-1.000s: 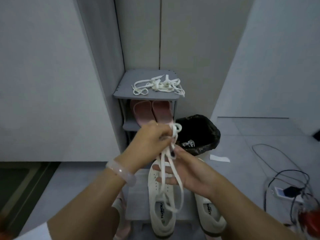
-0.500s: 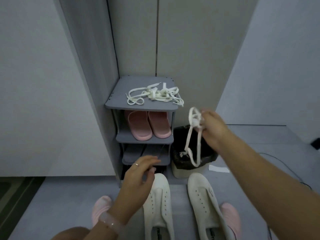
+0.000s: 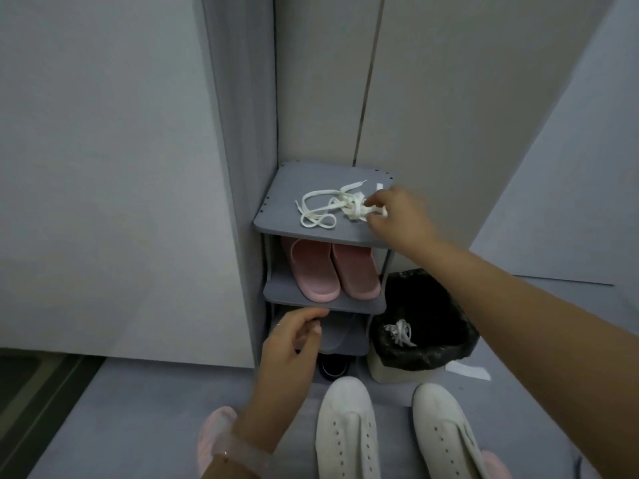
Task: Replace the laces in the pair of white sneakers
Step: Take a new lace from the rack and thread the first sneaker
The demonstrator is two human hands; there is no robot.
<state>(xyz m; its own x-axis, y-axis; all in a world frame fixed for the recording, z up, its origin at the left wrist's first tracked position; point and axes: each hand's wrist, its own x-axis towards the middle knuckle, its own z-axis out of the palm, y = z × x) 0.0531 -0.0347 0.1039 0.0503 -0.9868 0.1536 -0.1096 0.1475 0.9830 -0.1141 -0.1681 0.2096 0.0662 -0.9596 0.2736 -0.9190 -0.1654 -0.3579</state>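
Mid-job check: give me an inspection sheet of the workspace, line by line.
Surface: grey floor, with a grey shoe rack in the corner.
Job's things: two white sneakers on the floor, eyelets bare; fresh white laces heaped on the rack top; a discarded lace in the bin.
Clutter: pink slippers on the second shelf; a dark item under the rack; paper scrap by the bin.
Grippers: right hand pinches the fresh laces; left hand hangs loosely curled, holding nothing.
Cables: nothing seen.
Surroundings: pale walls and cabinet panels.
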